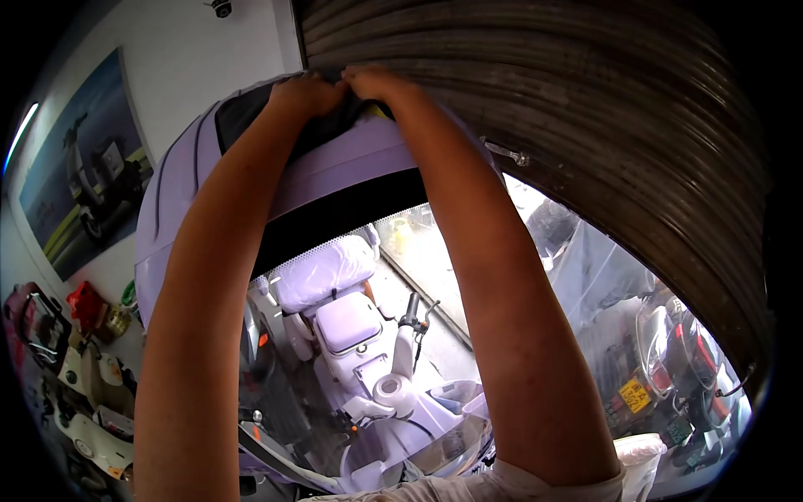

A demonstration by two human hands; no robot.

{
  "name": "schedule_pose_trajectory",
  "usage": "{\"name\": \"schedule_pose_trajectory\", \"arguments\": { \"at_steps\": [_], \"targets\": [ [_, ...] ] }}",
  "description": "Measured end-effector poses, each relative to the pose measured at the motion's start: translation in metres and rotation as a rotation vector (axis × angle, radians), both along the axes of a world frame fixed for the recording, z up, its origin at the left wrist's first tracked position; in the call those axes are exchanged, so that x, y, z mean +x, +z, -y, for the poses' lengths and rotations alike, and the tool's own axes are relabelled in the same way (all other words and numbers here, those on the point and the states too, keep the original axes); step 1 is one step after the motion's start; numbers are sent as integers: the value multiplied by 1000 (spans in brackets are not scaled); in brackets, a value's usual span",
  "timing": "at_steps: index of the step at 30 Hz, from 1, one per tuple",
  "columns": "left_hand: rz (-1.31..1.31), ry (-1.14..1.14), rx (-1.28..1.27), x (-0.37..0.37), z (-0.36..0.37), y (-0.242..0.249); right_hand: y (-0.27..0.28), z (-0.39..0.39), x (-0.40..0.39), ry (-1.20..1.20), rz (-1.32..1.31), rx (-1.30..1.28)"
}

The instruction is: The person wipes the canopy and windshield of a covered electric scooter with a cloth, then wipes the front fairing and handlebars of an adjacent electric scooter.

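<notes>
Both of my arms reach up over the lilac roof (343,171) of a small vehicle. My left hand (308,94) rests on a black piece (242,117) lying on top of the roof, its fingers bent over and partly hidden. Close beside it, my right hand (372,84) has its fingers closed at the edge of the black piece. What the fingertips hold is too small to make out. Below the roof, the windshield shows a lilac seat (326,272) under clear plastic and a handlebar (410,322).
A brown roller shutter (585,92) hangs behind and to the right, close to the roof. Scooters (96,443) stand at the lower left, under a scooter poster (88,167). More scooters and a yellow plate (635,396) are at the lower right.
</notes>
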State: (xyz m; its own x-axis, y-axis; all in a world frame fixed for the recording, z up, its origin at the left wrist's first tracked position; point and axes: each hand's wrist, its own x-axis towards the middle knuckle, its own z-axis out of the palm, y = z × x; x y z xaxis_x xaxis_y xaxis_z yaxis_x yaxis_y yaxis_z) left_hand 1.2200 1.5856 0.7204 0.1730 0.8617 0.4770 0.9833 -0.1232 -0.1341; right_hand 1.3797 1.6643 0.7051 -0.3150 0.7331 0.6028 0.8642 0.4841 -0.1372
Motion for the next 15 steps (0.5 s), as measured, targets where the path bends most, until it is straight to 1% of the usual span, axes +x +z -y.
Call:
{"name": "schedule_pose_trajectory", "arguments": {
  "at_steps": [2, 3, 5, 9, 11, 12, 14, 15],
  "targets": [
    [19, -98, 24, 1, -6, 1, 2, -24, -2, -10, 50, 9],
    [15, -95, 17, 1, -12, 4, 1, -30, -2, -6, 46, 2],
    [-36, -229, -88, 2, -20, 10, 0, -31, -2, -70, 35, 71],
    [-21, -277, -36, 1, -33, 10, 1, -20, 1, -61, -68, 66],
    [-138, -270, -75, 8, -34, 14, 8, -22, 0, -132, -39, -11],
    [-140, -271, -81, 12, -30, 15, 9, -25, 0, -133, -41, -17],
    [-243, -271, -118, 23, -26, 16, 9, -29, 1, -121, -140, 6],
    [-276, -272, -131, 25, -30, 13, 10, -18, 1, -121, -139, 4]
  ]
}}
